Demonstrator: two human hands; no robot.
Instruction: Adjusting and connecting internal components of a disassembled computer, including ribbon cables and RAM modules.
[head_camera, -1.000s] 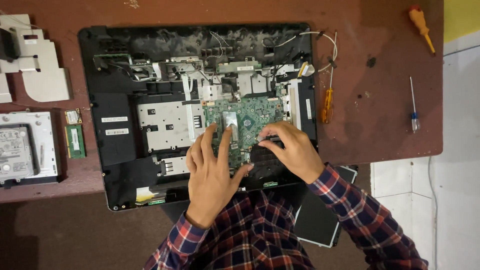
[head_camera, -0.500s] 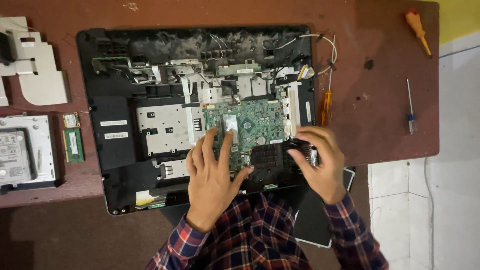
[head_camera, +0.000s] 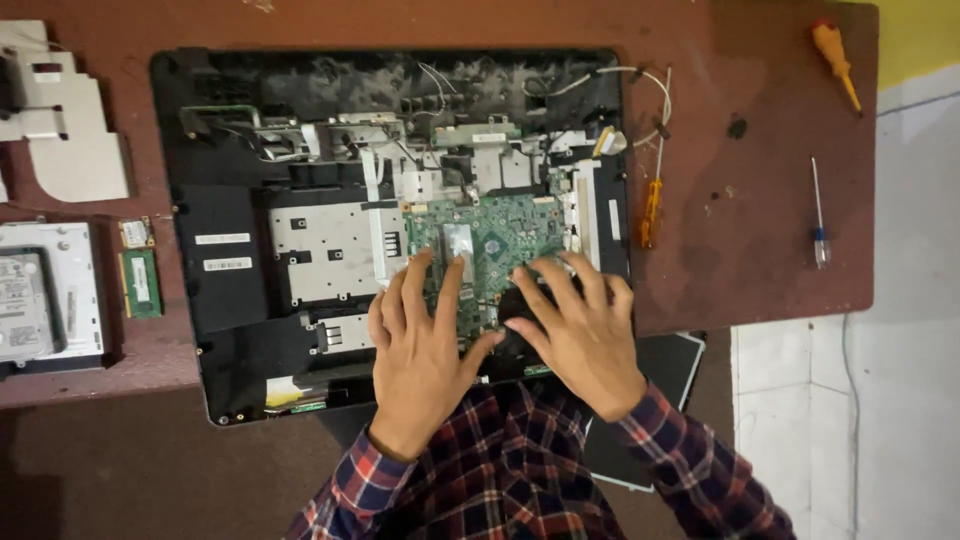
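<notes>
Head view, looking straight down: I see an opened laptop chassis (head_camera: 240, 330), black and stripped of its cover, lying on a reddish-brown table (head_camera: 760, 250). Near its middle sits the green circuit board (head_camera: 500, 240), just right of a silver metal plate (head_camera: 330, 250). My left hand (head_camera: 425, 350) lies flat with fingers spread, the fingertips (head_camera: 447, 268) resting on the lower left part of the board; it grips nothing. My right hand (head_camera: 580, 335) is also open and spread, palm down over the black fan area at the board's lower right corner, fingertips touching the board's bottom edge; nothing is clenched in it either. Both sleeves are red-and-blue plaid.

Around the chassis: an orange-handled screwdriver (head_camera: 651, 212) lies just off its right edge, beside loose white wires (head_camera: 655, 100). Well to the right, a thin screwdriver with a blue handle (head_camera: 819, 215) lies on the table, and another orange screwdriver (head_camera: 834, 60) rests near the far right corner. On the left, a green memory stick (head_camera: 141, 283) and a small green card (head_camera: 135, 233) lie beside a silver hard drive (head_camera: 35, 305); grey metal brackets (head_camera: 65, 120) sit above them. A dark flat panel (head_camera: 655, 400) sticks out under the table's near edge by my right forearm.
</notes>
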